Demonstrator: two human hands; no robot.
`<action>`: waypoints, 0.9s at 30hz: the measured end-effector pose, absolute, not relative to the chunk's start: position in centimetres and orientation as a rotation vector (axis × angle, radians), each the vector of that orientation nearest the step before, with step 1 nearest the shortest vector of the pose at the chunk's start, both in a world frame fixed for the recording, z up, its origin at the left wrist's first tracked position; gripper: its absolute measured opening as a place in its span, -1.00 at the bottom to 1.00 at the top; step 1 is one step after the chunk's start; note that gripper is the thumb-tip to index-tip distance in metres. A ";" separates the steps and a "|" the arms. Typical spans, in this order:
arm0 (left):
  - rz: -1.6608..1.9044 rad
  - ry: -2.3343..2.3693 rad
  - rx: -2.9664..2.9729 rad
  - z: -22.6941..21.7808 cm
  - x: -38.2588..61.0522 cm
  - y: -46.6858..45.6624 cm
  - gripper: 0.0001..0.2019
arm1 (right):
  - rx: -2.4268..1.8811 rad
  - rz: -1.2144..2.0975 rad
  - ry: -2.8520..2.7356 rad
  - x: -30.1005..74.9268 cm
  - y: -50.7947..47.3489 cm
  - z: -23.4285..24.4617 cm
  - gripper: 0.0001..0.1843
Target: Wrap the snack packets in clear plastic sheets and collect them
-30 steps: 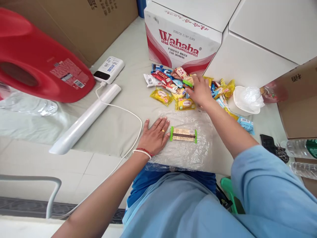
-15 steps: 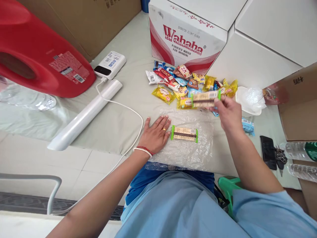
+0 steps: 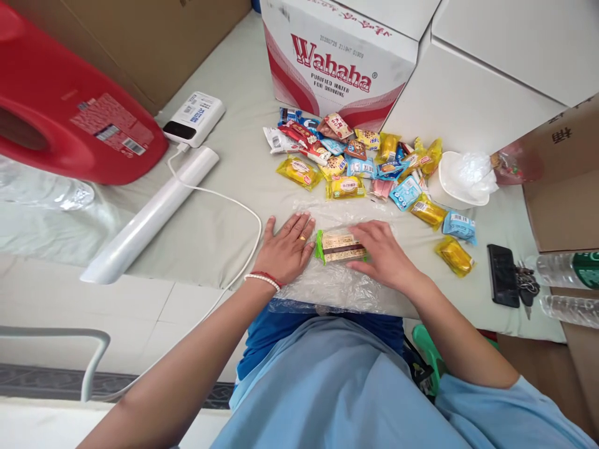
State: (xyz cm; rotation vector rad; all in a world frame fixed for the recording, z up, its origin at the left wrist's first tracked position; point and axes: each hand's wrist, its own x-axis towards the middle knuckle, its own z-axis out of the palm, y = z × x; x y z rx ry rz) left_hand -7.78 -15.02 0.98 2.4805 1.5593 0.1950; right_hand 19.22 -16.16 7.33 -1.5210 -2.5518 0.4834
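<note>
My left hand (image 3: 284,249) lies flat with its fingers stretched, pressing on the clear plastic film (image 3: 337,287) spread over the cloth. A wrapped snack bar (image 3: 342,247), biscuit-coloured with a brown stripe and green ends, rests on the film to the right of that hand. Around the bar's right end is my right hand (image 3: 386,257), its fingers along the far edge and its thumb along the near edge. The second, similar bar cannot be made out separately; the upper bar and my hand cover that spot. Behind the film lies a pile of small wrapped snacks (image 3: 334,165).
A Wahaha carton (image 3: 337,75) stands behind the snacks. To the right are a white tub (image 3: 452,193), a phone (image 3: 503,274), keys (image 3: 527,287) and plastic bottles (image 3: 561,271). Leftward are a film roll (image 3: 150,215), a white cable (image 3: 234,198), a power bank (image 3: 199,117) and a red jug (image 3: 79,106).
My right hand has come down and left from beside the pile, bringing a snack bar to where the other bar lay. My left hand stays flat on the film.
</note>
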 end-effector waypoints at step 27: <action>0.226 1.546 2.480 1.0 -7.7 -15.1 -0.41 | -1.687 0.397 -2.658 17.0 -16.1 7.1 -0.35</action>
